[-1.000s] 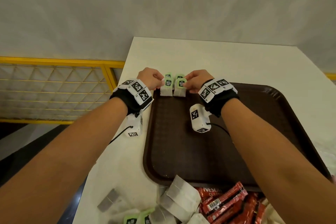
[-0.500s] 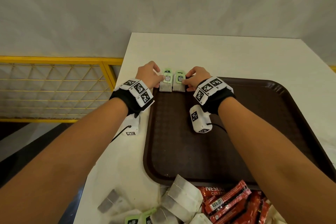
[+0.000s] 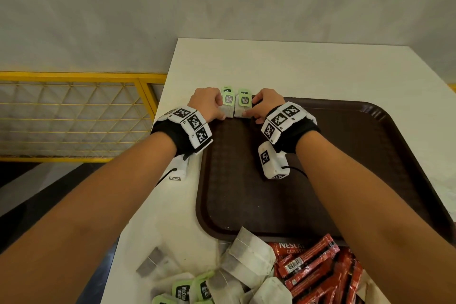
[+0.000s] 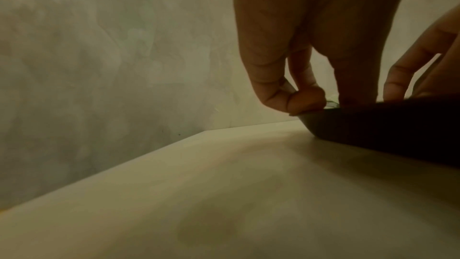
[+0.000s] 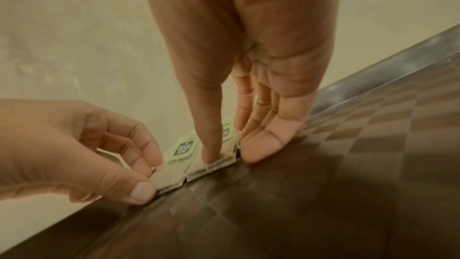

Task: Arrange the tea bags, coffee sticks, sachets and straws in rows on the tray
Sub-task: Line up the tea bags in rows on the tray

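Brown plastic tray (image 3: 345, 155), glossy rim, checker-textured base; thin paper tea bags (image 3: 244, 103); matt smooth table (image 3: 271, 64); shiny coffee sticks (image 3: 311, 261).

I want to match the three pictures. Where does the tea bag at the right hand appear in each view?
Head: the right tea bag lies at the far left corner of the tray, beside the left tea bag, touching the right hand.
Left wrist: not recognisable behind the tray wall and the left hand.
Right wrist: near the centre, between the right hand's thumb and fingers.
Shared landmark: the dark tray rim.
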